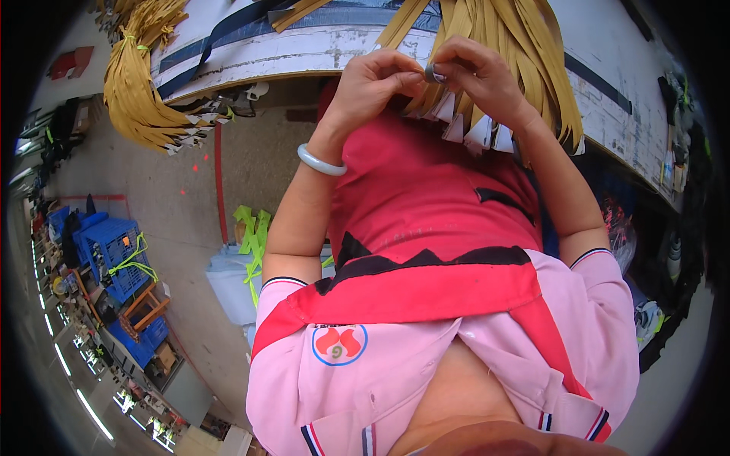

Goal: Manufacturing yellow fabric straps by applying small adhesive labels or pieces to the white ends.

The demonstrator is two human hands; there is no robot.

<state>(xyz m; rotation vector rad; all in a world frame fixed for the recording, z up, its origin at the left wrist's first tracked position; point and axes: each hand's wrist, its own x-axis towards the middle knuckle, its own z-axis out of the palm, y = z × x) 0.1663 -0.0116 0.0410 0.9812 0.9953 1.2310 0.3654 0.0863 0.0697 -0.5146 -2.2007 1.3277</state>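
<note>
My left hand (376, 87), below a pale bangle, is closed in a pinch at the table's near edge. What its fingertips hold, if anything, is too small to make out. Close beside it on the right, my right hand (483, 80) pinches a small curled grey strip (433, 73) between thumb and forefinger. Under and behind both hands lies a spread of flat tan straps (532, 64). Several of their near ends carry white tips (477, 135) that hang over the edge in front of my red apron (426, 190).
A tied bundle of tan straps (133, 87) droops off the worn white table (304, 57) at the left. A dark blue strap (220, 42) lies on the tabletop. Blue crates (114, 247) stand on the floor at left. Pale blue bags (232, 285) with yellow-green strips lie nearer me.
</note>
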